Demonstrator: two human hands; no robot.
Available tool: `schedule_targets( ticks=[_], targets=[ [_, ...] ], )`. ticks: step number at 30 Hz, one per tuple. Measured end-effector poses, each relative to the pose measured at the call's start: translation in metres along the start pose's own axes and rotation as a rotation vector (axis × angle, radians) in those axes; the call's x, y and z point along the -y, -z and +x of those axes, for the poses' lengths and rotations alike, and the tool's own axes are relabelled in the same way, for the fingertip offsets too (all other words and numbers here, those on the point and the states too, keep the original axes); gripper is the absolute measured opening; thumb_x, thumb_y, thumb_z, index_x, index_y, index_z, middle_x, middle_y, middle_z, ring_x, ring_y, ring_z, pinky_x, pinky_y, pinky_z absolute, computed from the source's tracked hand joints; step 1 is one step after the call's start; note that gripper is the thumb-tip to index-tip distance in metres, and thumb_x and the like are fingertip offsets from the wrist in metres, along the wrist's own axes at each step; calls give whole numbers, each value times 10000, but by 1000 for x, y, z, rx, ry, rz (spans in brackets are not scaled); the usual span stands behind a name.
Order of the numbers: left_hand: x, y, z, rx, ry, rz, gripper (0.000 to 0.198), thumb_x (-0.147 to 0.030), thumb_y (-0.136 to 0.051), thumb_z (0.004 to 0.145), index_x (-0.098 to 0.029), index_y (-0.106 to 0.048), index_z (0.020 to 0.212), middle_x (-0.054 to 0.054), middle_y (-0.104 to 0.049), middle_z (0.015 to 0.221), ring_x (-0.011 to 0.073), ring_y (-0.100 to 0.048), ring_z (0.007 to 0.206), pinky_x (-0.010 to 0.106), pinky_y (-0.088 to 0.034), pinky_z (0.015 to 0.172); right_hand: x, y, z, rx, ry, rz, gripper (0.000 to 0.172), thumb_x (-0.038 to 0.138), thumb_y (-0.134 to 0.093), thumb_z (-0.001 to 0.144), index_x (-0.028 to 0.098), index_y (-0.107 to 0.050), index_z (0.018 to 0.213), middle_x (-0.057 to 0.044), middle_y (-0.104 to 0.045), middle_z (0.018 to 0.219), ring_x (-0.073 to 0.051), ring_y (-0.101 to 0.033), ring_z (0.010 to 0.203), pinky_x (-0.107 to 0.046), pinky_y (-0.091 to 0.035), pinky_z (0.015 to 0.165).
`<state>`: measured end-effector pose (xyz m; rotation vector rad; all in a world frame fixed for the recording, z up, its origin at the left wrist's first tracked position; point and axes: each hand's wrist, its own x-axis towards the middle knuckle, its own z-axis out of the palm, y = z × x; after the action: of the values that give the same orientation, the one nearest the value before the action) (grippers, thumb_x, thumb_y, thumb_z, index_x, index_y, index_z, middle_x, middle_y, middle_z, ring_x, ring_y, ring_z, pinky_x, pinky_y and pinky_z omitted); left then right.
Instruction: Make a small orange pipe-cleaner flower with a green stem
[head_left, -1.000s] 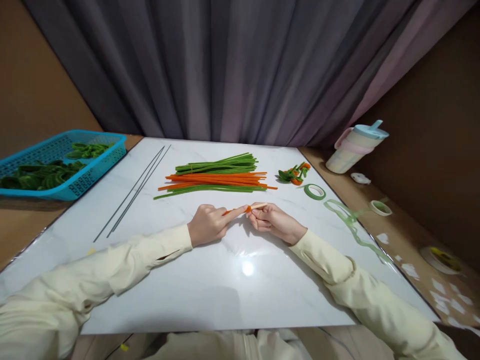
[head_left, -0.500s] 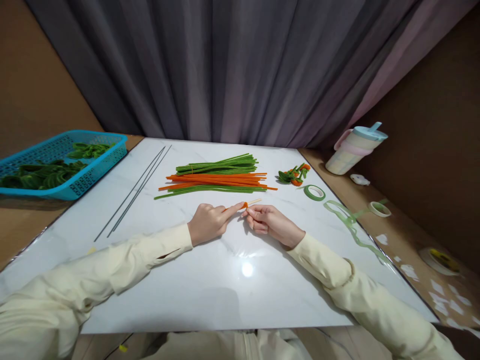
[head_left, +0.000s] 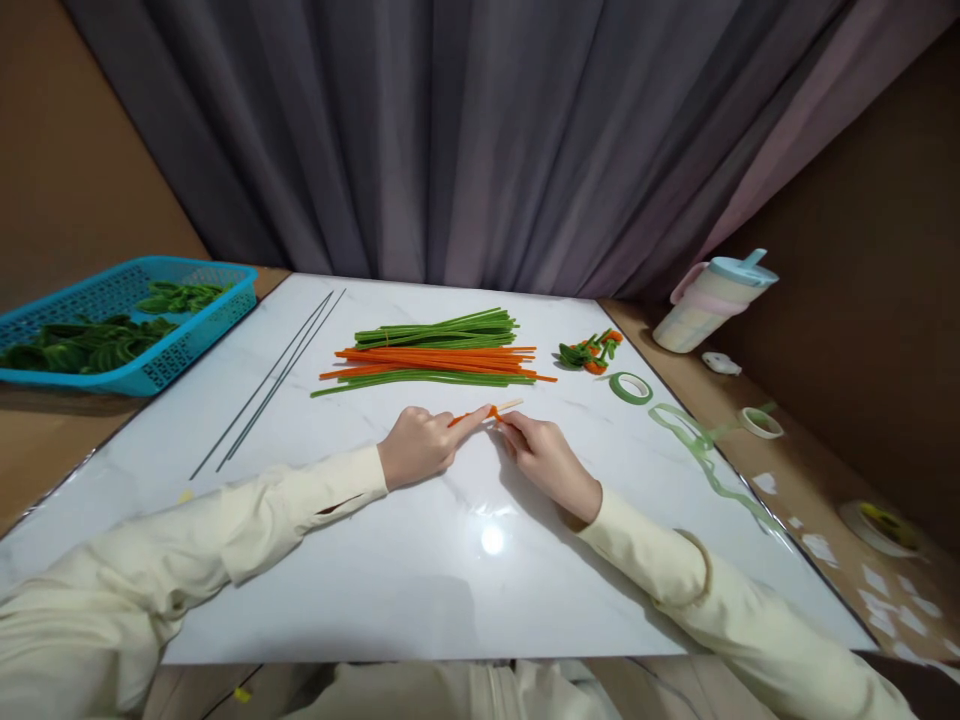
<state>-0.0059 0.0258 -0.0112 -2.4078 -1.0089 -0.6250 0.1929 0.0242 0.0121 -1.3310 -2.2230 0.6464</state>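
Observation:
My left hand [head_left: 421,447] rests on the white marble board [head_left: 420,560], fingers curled and forefinger stretched along an orange pipe cleaner [head_left: 471,415] that it pinches. My right hand [head_left: 541,455] meets it from the right, fingers closed on a thin pale stick [head_left: 508,406] whose tip pokes out beyond the fingers. The orange pipe cleaner is wound round the stick where the two hands meet. Just behind the hands lies a pile of long green and orange pipe cleaners [head_left: 435,358].
Thin dark wires [head_left: 270,382] lie at the board's left. A blue basket [head_left: 127,325] of green coiled pieces stands far left. Small finished green-orange pieces [head_left: 590,351], a green tape roll [head_left: 630,386], loose tape strip [head_left: 701,445], another roll [head_left: 761,422] and a lidded cup [head_left: 712,298] are right.
My right hand has turned palm-down and drawn in toward the left hand, its fingers sliding along the stick. The left hand has stayed put.

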Motion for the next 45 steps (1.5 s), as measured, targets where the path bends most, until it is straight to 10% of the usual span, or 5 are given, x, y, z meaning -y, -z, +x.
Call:
schedule_targets(
  ticks=[12,24,45],
  targets=[
    [1,0,1,-28,10,-138,340,-203,-397,880,-228,-568,1173,-29,-572,469,92,-457,357,200,-255,397,-2,5,-2,-130,475,-789,174,80,-404,864,126,-560,801,-73,-582,752,-190,-448,722,-295,-304,621],
    [-1,4,2,-32,69,-521,298,-231,-448,879,-201,-605,1130,-22,-665,568,67,-513,405,172,-348,427,0,33,5,-110,755,-876,272,107,-335,922,135,-569,785,-60,-524,687,-181,-355,669,-315,-235,617],
    [0,10,2,-117,-185,-675,259,-199,-483,845,-192,-635,1054,-48,-572,440,77,-456,347,217,-264,382,-20,44,17,604,120,363,260,345,-496,838,136,-645,797,-37,-623,761,-125,-526,701,-238,-408,682]
  ],
)
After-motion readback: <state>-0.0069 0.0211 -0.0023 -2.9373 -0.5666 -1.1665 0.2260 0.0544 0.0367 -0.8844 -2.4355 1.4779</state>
